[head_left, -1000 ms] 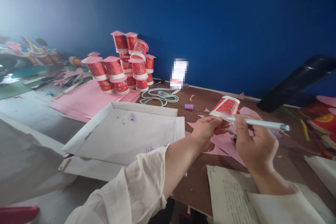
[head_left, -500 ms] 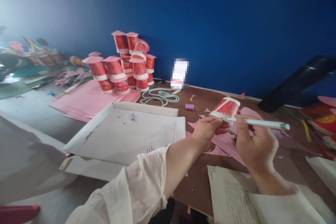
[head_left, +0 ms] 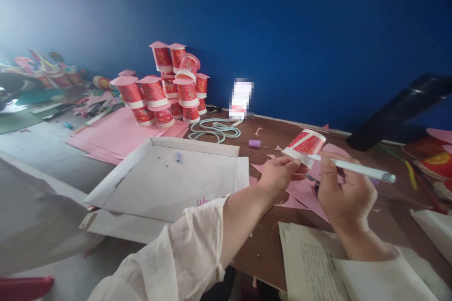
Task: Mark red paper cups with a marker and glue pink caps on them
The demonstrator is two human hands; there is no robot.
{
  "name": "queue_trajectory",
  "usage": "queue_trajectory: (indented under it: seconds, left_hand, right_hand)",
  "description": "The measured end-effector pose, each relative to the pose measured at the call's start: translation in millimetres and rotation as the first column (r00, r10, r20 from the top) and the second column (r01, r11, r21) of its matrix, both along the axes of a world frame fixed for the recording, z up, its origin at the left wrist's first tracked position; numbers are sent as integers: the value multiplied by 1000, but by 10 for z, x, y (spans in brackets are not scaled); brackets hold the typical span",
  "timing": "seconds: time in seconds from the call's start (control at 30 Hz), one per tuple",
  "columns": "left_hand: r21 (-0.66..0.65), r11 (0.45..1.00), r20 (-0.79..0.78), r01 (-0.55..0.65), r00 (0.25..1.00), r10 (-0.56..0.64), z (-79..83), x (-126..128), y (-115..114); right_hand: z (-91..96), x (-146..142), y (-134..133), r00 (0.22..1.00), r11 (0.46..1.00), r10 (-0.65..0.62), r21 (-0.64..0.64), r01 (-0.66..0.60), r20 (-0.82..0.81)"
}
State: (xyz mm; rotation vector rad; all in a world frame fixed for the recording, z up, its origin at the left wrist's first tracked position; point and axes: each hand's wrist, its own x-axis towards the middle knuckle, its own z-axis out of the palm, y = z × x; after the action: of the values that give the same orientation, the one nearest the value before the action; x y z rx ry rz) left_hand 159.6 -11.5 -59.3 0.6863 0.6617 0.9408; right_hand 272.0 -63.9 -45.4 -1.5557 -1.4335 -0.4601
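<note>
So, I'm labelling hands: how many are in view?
2: the left hand, on the red cup, and the right hand, around the white pen. The blurred far left could hide others.

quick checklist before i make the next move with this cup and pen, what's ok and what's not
1. Left hand gripping the red cup near its wide end: ok.
2. Right hand holding the white pen: ok.
3. Pen tip pressing on the cup's white band: cannot tell; they overlap in this view.
4. Brown table free of scraps around the hands: not ok; pink paper scraps lie there.
5. Stacked cups apart from both hands: ok; they stand over to the left.
</note>
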Motion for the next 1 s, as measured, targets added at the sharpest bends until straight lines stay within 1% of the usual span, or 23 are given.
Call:
queue_trajectory:
  seconds: [0.07,0.17,0.3,0.37,0.5,0.6,0.73,0.83,1.0]
  left_hand:
    - [15,1000,-54,-8,999,8,29,-7,-13]
    - [44,999,-105,-22,994,27,67,-16,-34]
    - [41,999,-112,-27,993,32,93,-24,-46]
    - [47,998,-115,-31,993,36,101,-26,-48]
    - [56,998,-169,-39,984,48,122,-24,-60]
    - [60,997,-200,-41,978,53,134,-18,-67]
    - [77,997,-225,-30,973,47,144,-18,-70]
    - [78,997,-233,-16,972,33,162,-33,-79]
    - [81,997,-244,-5,970,25,187,-48,-96]
  right_hand:
    - [-4,5,8,999,999,43,3,-43,34]
    - [-19,20,34,995,998,67,4,-67,76]
    - [-26,27,41,994,997,77,1,-77,73]
    - [-25,25,33,996,998,67,-20,-66,63]
    - [-22,23,30,998,999,34,-8,-34,57]
    - [-15,20,36,997,999,52,-14,-52,65]
    - [-2,10,27,996,997,71,21,-72,60]
    - [-8,13,15,994,996,84,-10,-84,73]
    - [-36,33,24,995,998,53,-30,-51,87]
